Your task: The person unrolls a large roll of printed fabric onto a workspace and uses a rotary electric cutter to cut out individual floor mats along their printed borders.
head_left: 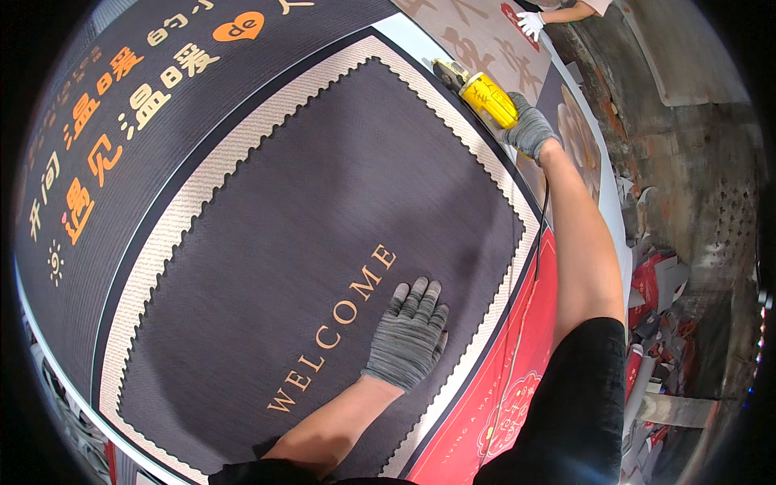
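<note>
A dark grey printed mat (323,186) with a beige scalloped border lies spread out beneath me. My left hand (408,338), in a grey knitted glove, rests flat on it beside the printed lettering, fingers stretched out. Reaching far to the right, my gloved right hand (531,129) is closed around the rear of a yellow handheld electric cutter (488,99). The cutter's dark metal head (449,75) lies at the mat's upper right edge, beside a white strip (406,40). Its blade contact is too small to make out. A dark cord (543,218) trails back from the tool.
More printed mat material adjoins it: a dark lettered piece (105,121) at left, a red one (477,404) at lower right. Another person's white-gloved hand (531,26) touches the far piece. Scraps (659,299) are heaped on the worn floor (695,178) at right.
</note>
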A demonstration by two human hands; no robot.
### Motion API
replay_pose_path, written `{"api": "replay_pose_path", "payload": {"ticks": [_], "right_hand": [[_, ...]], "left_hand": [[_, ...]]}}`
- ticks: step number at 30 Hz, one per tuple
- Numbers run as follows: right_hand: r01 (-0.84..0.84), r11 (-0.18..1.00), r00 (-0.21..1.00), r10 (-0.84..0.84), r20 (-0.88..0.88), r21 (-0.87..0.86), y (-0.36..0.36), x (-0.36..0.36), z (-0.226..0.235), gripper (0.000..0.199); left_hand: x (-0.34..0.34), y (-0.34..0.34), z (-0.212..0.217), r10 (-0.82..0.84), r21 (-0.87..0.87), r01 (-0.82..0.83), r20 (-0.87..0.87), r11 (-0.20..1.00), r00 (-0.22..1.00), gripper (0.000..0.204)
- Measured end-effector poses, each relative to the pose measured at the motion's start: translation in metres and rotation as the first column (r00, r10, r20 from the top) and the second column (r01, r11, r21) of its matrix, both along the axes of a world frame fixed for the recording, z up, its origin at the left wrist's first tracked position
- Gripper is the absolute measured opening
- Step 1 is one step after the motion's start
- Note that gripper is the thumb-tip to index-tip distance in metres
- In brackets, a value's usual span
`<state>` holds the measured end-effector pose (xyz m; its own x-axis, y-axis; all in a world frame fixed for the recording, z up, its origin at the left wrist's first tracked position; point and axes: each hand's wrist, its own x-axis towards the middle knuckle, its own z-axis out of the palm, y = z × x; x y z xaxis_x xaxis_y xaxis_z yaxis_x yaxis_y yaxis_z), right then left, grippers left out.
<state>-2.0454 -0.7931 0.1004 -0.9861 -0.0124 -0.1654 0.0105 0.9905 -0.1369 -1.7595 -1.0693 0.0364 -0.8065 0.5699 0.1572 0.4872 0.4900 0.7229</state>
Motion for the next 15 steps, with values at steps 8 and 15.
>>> {"api": "replay_pose_path", "payload": {"ticks": [8, 15], "right_hand": [[-0.057, 0.995, 0.994, 0.064, -0.087, 0.082, -0.049, -0.038, -0.002, 0.071], [-0.048, 0.991, 0.998, 0.052, -0.033, 0.126, -0.091, -0.072, -0.005, 0.086]], "left_hand": [[-0.001, -0.003, 0.0, 0.028, 0.088, -0.031, 0.031, 0.996, 0.999, 0.036], [0.003, -0.002, -0.002, 0.021, 0.101, -0.026, 0.048, 0.995, 0.999, 0.037]]}}
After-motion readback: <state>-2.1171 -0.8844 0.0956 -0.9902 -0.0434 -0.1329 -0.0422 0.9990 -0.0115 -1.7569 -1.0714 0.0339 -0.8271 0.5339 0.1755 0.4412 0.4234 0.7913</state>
